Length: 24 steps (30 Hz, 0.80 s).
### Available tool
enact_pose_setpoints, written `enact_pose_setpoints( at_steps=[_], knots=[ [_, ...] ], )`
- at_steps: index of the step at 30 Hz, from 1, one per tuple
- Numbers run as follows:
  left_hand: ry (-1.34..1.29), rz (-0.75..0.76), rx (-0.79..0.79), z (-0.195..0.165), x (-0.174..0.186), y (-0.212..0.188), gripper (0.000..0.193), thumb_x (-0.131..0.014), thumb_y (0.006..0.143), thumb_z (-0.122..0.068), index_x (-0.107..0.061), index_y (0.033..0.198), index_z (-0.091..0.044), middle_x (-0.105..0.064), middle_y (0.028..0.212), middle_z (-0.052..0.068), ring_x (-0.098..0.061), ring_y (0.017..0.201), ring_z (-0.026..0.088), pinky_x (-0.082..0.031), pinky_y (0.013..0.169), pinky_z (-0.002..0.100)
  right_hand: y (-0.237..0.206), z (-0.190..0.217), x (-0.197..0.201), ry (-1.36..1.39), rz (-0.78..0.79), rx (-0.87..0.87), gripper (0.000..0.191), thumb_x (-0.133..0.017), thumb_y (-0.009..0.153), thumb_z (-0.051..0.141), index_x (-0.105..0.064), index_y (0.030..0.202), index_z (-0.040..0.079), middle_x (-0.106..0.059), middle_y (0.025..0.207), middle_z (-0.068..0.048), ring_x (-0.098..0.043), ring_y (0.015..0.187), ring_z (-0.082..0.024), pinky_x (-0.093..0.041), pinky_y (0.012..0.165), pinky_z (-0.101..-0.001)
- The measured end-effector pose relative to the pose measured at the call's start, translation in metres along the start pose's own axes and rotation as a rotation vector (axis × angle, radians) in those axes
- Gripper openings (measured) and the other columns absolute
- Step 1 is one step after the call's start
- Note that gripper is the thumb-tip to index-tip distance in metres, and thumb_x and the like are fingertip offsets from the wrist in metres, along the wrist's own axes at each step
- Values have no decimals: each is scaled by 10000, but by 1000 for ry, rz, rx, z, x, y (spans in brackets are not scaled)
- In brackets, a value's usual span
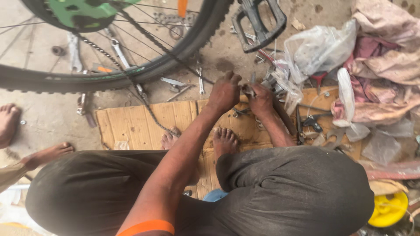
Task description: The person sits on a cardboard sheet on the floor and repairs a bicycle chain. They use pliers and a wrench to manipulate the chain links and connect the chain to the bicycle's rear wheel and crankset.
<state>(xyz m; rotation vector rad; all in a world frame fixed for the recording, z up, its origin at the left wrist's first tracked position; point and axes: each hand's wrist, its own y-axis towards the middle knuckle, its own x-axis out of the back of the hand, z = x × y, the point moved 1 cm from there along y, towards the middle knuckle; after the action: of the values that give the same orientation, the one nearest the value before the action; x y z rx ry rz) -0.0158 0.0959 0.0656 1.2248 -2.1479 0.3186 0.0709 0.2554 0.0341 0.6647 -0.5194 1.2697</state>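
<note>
Head view, looking down on a person squatting on a cardboard sheet (131,124) laid on the floor. At far left, two bare feet of another person (8,122) stand apart from the work. A bicycle wheel (109,65) fills the upper left, its tyre arcing from 9 o'clock toward 1 o'clock; a loose chain (144,102) hangs off it and runs down toward 5 o'clock onto the cardboard, ending near the person's own left foot (168,140). Spanners (119,51) lie scattered on the floor behind the spokes.

The left hand (224,92) reaches forward to 12 o'clock, knuckles up, fingers curled downward and pressed together; whether it grips anything beneath cannot be told. Immediately at its 3 o'clock, the right hand (261,101) is closed in a pinch on a small metal part (248,90), which juts from the fist toward 11 o'clock, into the gap between the two hands. The part's long axis runs roughly 5 to 11 o'clock; its exact kind is too small to tell. Both hands are about equally near it, the right one holding.

A black pedal (259,22) sits at 12 o'clock of the right hand. Clear plastic bags (321,48) and crumpled cloth (385,70) lie to the right; a yellow round container (388,209) sits at lower right.
</note>
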Motion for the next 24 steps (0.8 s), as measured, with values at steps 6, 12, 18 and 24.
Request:
enact_pose_setpoints(
  at_steps=[6,12,18,24],
  knots=[
    [48,-426,-58,42,86,9,143,-734,928,-97,-648,1041,-99,-671,935,105,-693,816,303,-560,682,424,6,-11,4,-6,30,-156,205,-776,902,111,-723,1084,33,-747,932,-166,-728,838,-312,-544,738,-413],
    [69,-1147,470,93,204,-8,204,-659,967,-137,-665,1123,-5,-676,1055,104,-702,967,209,-613,874,369,-1,-28,25,31,-12,-375,267,-769,945,181,-738,1176,49,-737,923,-191,-683,804,-283,-514,758,-404],
    [-112,-902,782,115,270,13,327,-795,865,-248,-621,1039,-33,-669,985,98,-664,930,214,-561,857,366,-1,-26,41,29,-86,-305,297,-814,944,206,-746,1165,20,-750,979,-185,-683,877,-242,-512,831,-416],
    [-745,-998,547,137,287,14,318,-693,968,-311,-628,1008,-3,-550,850,51,-460,705,193,-415,615,384,12,-23,75,122,-150,-336,204,-752,935,111,-725,1109,7,-713,868,-131,-640,782,-206,-501,760,-375]
  ],
)
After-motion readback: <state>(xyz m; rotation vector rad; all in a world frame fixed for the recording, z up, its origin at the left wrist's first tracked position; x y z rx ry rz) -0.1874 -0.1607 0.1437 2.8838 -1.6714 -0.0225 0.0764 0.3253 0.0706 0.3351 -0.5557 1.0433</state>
